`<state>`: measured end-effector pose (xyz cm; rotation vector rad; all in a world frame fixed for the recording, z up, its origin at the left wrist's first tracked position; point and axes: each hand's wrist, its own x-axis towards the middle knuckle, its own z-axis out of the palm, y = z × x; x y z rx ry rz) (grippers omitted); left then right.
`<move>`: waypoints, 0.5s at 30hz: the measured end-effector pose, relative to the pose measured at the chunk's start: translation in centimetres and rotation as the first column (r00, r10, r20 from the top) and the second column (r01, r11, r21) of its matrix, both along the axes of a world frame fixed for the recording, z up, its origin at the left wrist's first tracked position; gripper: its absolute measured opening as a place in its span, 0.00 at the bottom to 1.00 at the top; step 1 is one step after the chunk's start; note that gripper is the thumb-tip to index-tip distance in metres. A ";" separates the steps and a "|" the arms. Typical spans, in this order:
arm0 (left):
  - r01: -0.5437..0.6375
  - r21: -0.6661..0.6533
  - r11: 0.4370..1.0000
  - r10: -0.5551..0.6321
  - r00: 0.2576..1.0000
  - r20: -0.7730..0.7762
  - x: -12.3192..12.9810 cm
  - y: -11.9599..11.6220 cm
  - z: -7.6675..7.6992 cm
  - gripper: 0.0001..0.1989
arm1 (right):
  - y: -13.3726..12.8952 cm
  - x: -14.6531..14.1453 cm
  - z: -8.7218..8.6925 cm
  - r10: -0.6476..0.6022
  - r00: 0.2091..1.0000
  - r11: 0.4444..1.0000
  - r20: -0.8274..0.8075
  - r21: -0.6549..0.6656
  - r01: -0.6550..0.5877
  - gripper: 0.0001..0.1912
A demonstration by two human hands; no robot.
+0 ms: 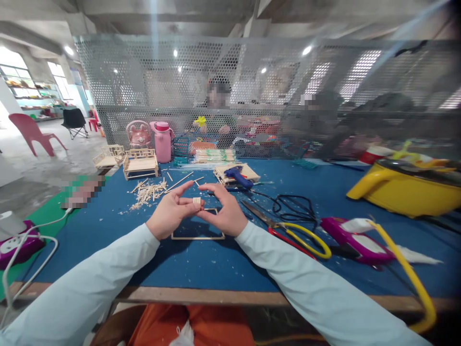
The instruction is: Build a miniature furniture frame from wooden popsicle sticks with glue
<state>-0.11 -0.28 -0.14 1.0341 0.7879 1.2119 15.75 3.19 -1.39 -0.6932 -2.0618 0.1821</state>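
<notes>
My left hand (168, 212) pinches a small bundle of short pale wooden sticks (196, 201), seen end-on at the fingertips. My right hand (227, 212) meets it from the other side, its thumb tip at the bundle's lower edge and its index finger arched above. Both hands hover over the blue tabletop, closed around the bundle between them. Beneath them lies a thin rectangular frame of wooden sticks (198, 238), partly covered by the hands. Just beyond the left fingers is a heap of loose short sticks (149, 193).
Behind stand a blue glue gun (239, 178), small wooden furniture models (141, 164) and a pink flask (163, 142). Scissors (288, 230), a purple power strip (356, 240) and a yellow pot (410, 187) occupy the right. A perforated metal screen (151, 77) separates people beyond.
</notes>
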 end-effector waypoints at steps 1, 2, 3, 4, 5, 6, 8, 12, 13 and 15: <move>-0.010 0.030 0.999 0.011 0.999 -0.039 0.0 0.1 0.0 0.43 | 0.0 0.0 0.0 0.012 1.000 1.000 0.011 0.003 -0.012 0.22; -0.022 0.058 0.998 0.027 0.996 -0.082 -0.1 0.2 -0.1 0.43 | 0.1 0.1 0.0 0.031 0.999 1.000 0.027 -0.006 -0.031 0.22; -0.034 0.085 0.996 0.045 0.991 -0.125 -0.2 0.4 -0.1 0.42 | 0.1 0.2 0.0 0.052 0.998 0.998 0.044 -0.025 -0.051 0.24; -0.048 0.114 0.992 0.066 0.984 -0.166 -0.5 0.7 -0.2 0.40 | 0.2 0.3 0.1 0.072 0.995 0.996 0.062 -0.053 -0.069 0.27; -0.065 0.145 0.987 0.095 0.974 -0.208 -0.9 1.1 -0.3 0.38 | 0.2 0.5 0.2 0.083 0.993 0.994 0.079 -0.081 -0.077 0.29; -0.085 0.179 0.980 0.129 0.959 -0.252 -1.4 1.5 -0.4 0.34 | 0.3 0.7 0.4 0.078 0.993 0.992 0.094 -0.102 -0.068 0.30; -0.146 0.240 0.960 0.227 0.905 -0.359 -2.6 2.4 -0.8 0.26 | 0.6 1.3 0.5 0.016 0.991 0.993 0.137 -0.116 0.000 0.26; -0.217 0.244 0.945 0.311 0.823 -0.476 -4.7 3.3 -1.8 0.24 | 1.3 2.8 -0.1 -0.078 0.916 0.984 0.394 -0.115 0.133 0.12; -0.217 0.228 0.949 0.304 0.819 -0.486 -5.0 3.3 -2.0 0.25 | 1.3 3.1 -0.4 -0.080 0.884 0.983 0.460 -0.110 0.147 0.12; -0.211 0.228 0.951 0.303 0.791 -0.531 -5.3 3.0 -2.1 0.26 | 1.1 3.6 -1.0 -0.095 0.838 0.981 0.538 -0.090 0.170 0.13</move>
